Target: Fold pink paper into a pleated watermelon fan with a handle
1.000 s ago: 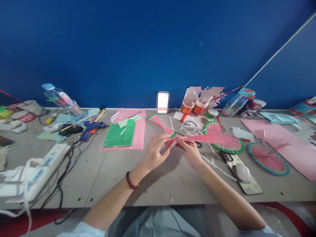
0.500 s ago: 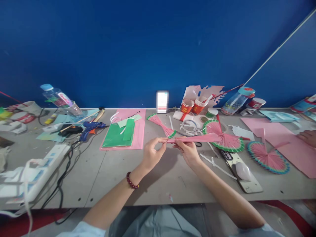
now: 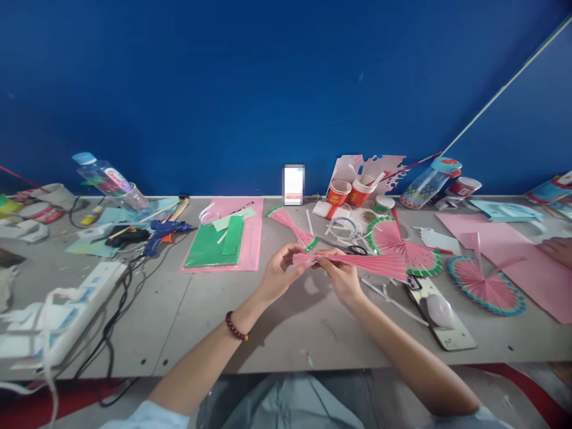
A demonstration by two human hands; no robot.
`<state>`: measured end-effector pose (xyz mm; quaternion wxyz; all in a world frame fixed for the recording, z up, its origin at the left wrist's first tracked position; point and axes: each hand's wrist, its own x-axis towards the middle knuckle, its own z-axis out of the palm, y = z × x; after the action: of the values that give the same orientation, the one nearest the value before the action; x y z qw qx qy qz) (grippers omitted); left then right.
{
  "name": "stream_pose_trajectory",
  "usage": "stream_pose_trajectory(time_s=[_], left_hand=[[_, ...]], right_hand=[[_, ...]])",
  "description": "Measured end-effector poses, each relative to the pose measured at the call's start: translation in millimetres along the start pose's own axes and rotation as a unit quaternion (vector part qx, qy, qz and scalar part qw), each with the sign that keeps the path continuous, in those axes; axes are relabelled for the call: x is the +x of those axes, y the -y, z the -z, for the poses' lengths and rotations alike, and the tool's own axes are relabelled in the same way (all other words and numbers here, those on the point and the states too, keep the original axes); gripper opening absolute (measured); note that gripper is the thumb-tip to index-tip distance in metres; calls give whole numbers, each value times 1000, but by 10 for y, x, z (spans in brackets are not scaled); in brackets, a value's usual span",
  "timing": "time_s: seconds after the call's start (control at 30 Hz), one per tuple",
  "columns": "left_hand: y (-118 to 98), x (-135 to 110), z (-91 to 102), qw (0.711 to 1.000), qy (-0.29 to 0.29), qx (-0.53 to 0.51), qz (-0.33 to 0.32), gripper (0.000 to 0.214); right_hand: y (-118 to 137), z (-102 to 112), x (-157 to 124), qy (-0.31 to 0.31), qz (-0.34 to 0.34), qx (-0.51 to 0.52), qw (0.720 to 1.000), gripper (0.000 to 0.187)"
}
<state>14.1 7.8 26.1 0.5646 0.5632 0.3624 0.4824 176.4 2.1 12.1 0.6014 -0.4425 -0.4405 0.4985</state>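
Note:
A pleated strip of pink paper (image 3: 375, 264) is held level above the table in both hands, its folds fanned out toward the right. My left hand (image 3: 282, 268) pinches its short left end between thumb and fingers. Close beside it, my right hand (image 3: 338, 271) grips the strip near its middle. Behind the hands lies a small pink-and-green folded paper piece (image 3: 292, 227), bow-shaped. Partly covered by the strip, a watermelon-patterned paper fan (image 3: 404, 247) rests to the right. Scissors (image 3: 355, 249) lie just beyond my right hand.
At left are a green paper pack (image 3: 214, 253), a blue glue gun (image 3: 163, 234) and a power strip (image 3: 84, 313) with cables. Red paper cups (image 3: 338, 192) stand at the back. A phone (image 3: 451, 322) bearing a white mouse (image 3: 440, 310), a second fan (image 3: 485, 285) and another person's hand (image 3: 556, 250) are at right.
The pleated paper has turned so its fanned folds face me, and its right end has dropped and spread wider. Both hands have shifted slightly and still hold it.

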Motion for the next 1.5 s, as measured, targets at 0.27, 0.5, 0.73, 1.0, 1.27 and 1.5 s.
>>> stream_pose_trajectory(time_s=[0.27, 0.5, 0.73, 1.0, 1.27, 1.5], left_hand=[[-23, 2, 27, 997, -20, 70, -17, 28], [37, 27, 22, 998, -39, 40, -5, 26], [24, 43, 23, 997, -62, -7, 47, 27], [-34, 45, 10, 994, -62, -46, 75, 26], [-116, -1, 7, 994, -12, 107, -20, 18], [-56, 20, 31, 972, -35, 215, -94, 20]], right_hand=[[-13, 20, 10, -1, -8, 32, 999, 19], [-25, 24, 9, 4, 0, 21, 1000, 21], [-14, 13, 5, 6, 0, 17, 1000, 19], [-1, 11, 3, 13, 2, 21, 1000, 15], [11, -3, -10, 13, 5, -35, 999, 14], [-34, 9, -2, 52, 16, -41, 998, 13]])
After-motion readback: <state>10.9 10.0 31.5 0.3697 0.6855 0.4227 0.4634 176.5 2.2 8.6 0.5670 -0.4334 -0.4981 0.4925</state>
